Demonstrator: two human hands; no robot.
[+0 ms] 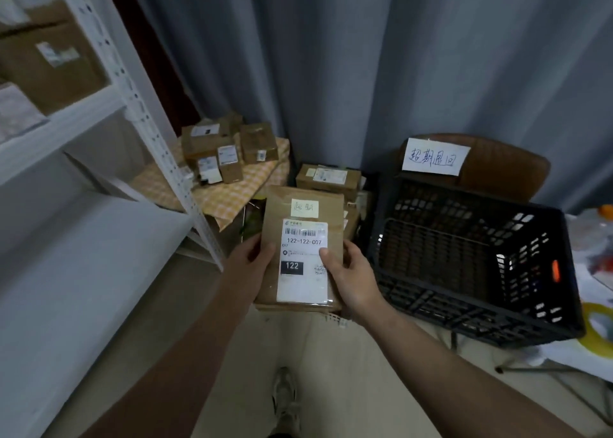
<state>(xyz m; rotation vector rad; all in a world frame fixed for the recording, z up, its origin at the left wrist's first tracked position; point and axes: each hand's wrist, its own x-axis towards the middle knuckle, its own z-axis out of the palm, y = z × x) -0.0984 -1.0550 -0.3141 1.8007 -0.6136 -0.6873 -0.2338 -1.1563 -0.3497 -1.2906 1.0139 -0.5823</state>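
Left hand: fingers curled round the left edge of the parcel, thumb on its face.
Right hand: thumb pressing the white label, fingers wrapped behind the right edge.
Parcel: flat, brown, label facing the camera. Held just left of the crate, outside it.
Crate: black lattice, handwritten sign at its far rim.
Small boxes: on a checked cloth, well left of the crate.

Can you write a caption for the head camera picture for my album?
Left hand and right hand hold a labelled brown parcel with a yellow note, beside a black plastic crate.
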